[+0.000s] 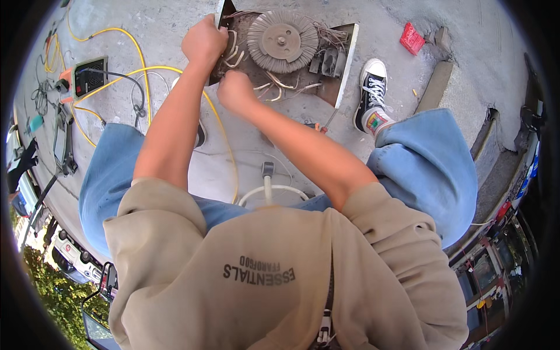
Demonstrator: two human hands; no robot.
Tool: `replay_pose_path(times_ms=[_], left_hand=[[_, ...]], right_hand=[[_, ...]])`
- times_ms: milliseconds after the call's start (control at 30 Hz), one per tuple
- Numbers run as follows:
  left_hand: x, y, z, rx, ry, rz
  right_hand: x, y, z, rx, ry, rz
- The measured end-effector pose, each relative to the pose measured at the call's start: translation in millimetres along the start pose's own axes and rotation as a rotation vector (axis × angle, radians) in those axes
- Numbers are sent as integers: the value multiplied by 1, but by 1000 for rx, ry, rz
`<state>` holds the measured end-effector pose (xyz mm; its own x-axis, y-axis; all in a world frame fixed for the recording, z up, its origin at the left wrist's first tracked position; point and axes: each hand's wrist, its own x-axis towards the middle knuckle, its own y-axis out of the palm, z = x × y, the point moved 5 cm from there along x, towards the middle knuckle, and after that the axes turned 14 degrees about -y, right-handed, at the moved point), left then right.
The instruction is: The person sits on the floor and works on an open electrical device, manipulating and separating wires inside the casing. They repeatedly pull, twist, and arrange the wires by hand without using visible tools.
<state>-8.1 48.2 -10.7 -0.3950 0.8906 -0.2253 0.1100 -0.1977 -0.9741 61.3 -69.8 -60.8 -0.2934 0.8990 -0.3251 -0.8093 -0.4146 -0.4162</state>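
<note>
"Why's your left hand [204,44] out there?"
"It's gripping the metal housing [347,63] by its left edge, far side, left of the sneaker [373,90]; steadying, I'd judge. My right hand [236,93] curls by the near-left corner; grasping anything, I can't tell."

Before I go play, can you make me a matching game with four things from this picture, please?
Things:
1. Finned wheel
2. Long cable
3. Right-foot sneaker
4. Jeans

Clues:
A. Yellow, curving over the floor
B. Blue, around the legs
C. Inside the rusty metal casing
D. Black, with a white toe

Right pairs: 1-C, 2-A, 3-D, 4-B
</note>
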Motion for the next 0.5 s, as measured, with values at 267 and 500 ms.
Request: replay_pose_path(times_ms=[267, 500], left_hand=[[23, 13, 8, -129, -10, -43], [-18, 23, 29, -113, -261, -17]], right_hand=[[31, 11, -20, 160, 76, -29], [16, 12, -25, 127, 141, 74]])
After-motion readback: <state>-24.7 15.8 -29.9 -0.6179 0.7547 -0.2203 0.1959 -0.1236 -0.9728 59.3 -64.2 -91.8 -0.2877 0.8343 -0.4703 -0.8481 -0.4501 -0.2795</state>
